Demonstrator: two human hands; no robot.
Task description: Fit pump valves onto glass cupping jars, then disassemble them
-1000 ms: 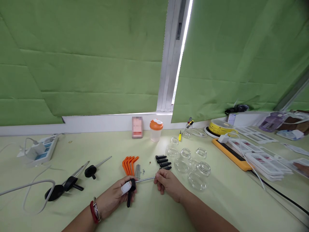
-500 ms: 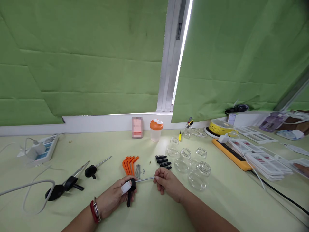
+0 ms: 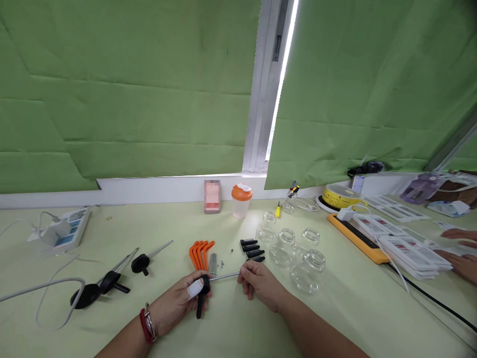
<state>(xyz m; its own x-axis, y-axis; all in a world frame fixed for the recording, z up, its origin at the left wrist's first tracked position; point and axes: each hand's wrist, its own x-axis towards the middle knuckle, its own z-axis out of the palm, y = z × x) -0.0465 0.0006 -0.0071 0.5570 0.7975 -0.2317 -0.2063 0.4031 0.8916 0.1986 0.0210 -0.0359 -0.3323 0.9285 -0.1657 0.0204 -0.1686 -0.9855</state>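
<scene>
Left hand (image 3: 186, 293): fingers curled closed around a round black plastic head with a short black arm (image 3: 204, 286), the white-wrapped thumb pressed on its side.
Right hand (image 3: 261, 286): thumb and index finger pinched together at the far end of the slim silver metal rod (image 3: 225, 277) that runs out of the black head; whether a small part sits between the fingertips cannot be told.
Held piece: just on the person's side of the fan of bent orange plastic handles (image 3: 201, 254), the rod pointing rightward.
Loose metal: a bundle of thin silver pins (image 3: 212, 263) lies just right of the orange handles, with tiny shiny bits (image 3: 222, 265) beside it.
Ridged black plastic strips (image 3: 252, 247): stacked in a row right of the orange handles.
Clear glass jars (image 3: 285, 253): grouped farther right of the handles.
Risk at the rod tip: a loose pinch could let the rod slip, or drop anything tiny held there.
Risk near the handles: the left knuckles are close enough that a careless shift could nudge the pins and scatter the bits.
</scene>
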